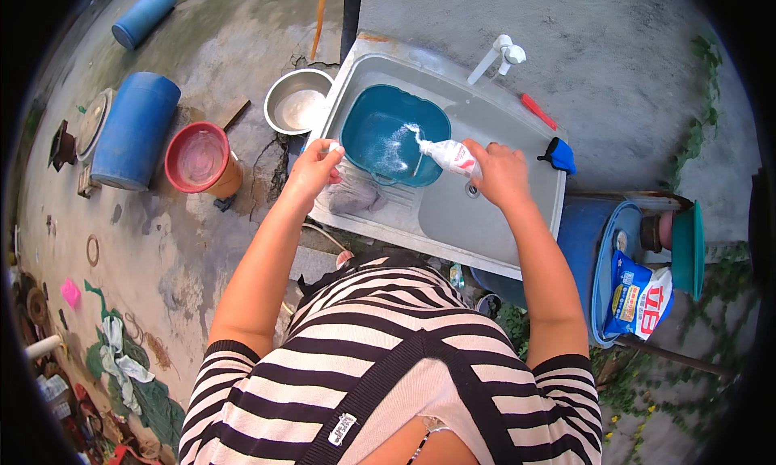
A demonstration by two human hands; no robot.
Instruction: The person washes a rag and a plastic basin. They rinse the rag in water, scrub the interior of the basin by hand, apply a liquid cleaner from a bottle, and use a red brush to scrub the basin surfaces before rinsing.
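Observation:
My right hand (502, 172) grips a clear plastic bottle (450, 155) with red print, tilted so its mouth points left over a teal plastic basin (364, 116). White powder (394, 152) streams from the bottle's mouth and lies scattered on the basin's floor. Between the thumb and finger of my left hand (314, 172) is a small white piece (334, 146), apparently the bottle's cap. That hand is at the basin's left edge. The basin rests in the left part of a grey sink (509, 137). A wet-looking grey cloth (353, 197) lies below it on the ribbed drainboard.
A white faucet (503, 52) stands at the sink's back. A red-handled tool (538, 111) and a blue cloth item (559, 155) lie along its right edge. Left are a metal bowl (298, 101), red basin (197, 157) and blue barrel (136, 131). A detergent bag (639, 298) sits right.

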